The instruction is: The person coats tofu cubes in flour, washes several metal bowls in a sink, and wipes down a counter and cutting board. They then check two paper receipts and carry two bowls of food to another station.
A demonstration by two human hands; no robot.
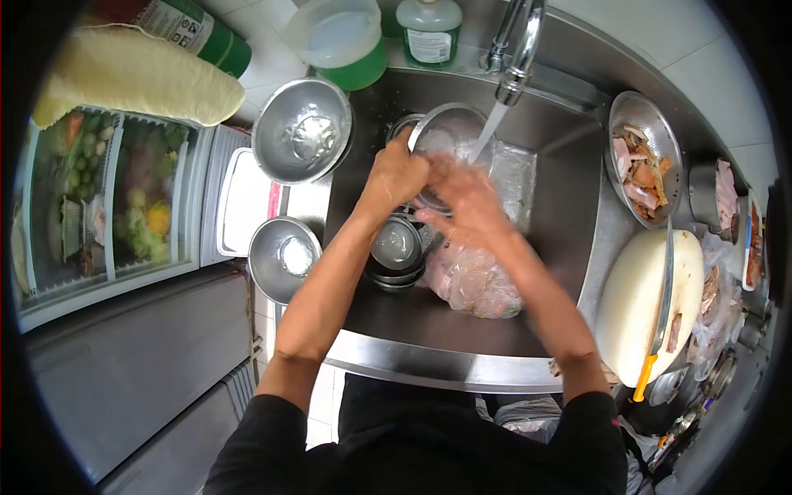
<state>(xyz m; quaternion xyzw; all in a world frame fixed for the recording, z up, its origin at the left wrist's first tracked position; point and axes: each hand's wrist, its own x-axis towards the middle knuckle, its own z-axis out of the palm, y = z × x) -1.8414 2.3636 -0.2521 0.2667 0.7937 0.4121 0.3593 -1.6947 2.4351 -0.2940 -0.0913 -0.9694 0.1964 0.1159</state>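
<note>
The left hand [398, 173] is closed on the rim of the metal bowl [445, 124], held in the sink [565, 264] beneath the faucet [521, 66]. The right hand [472, 198] is blurred beside the bowl; its grasp cannot be determined. Risk 1: a wet rim could slip, dropping the bowl onto the small bowls [396, 245]. Risk 2: splash from the water stream [488, 132] could reach the plastic bag [478, 285] nearby.
</note>
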